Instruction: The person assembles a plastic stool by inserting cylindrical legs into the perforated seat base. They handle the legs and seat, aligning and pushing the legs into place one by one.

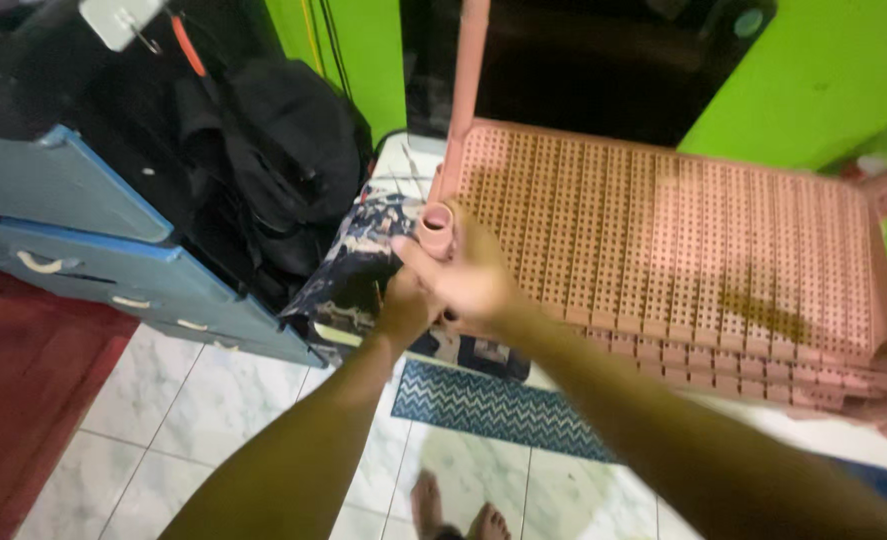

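Note:
A pink plastic shelf (pixel 683 240) with a perforated grid top fills the right of the view, tilted slightly. At its near left corner is a round socket (pixel 436 218), and a pink post (pixel 468 60) rises behind it. My right hand (pixel 468 275) is wrapped around that corner just below the socket. My left hand (pixel 403 305) sits beneath and to the left of it, pressed against the same corner; its fingers are hidden by my right hand.
A blue drawer unit (pixel 113 250) with drawers pulled out stands at left, with a black backpack (pixel 293 150) behind it. A patterned cloth (pixel 358 260) lies by the shelf corner. A blue zigzag mat (pixel 483 405) and my feet (pixel 453 515) are on the white tiled floor.

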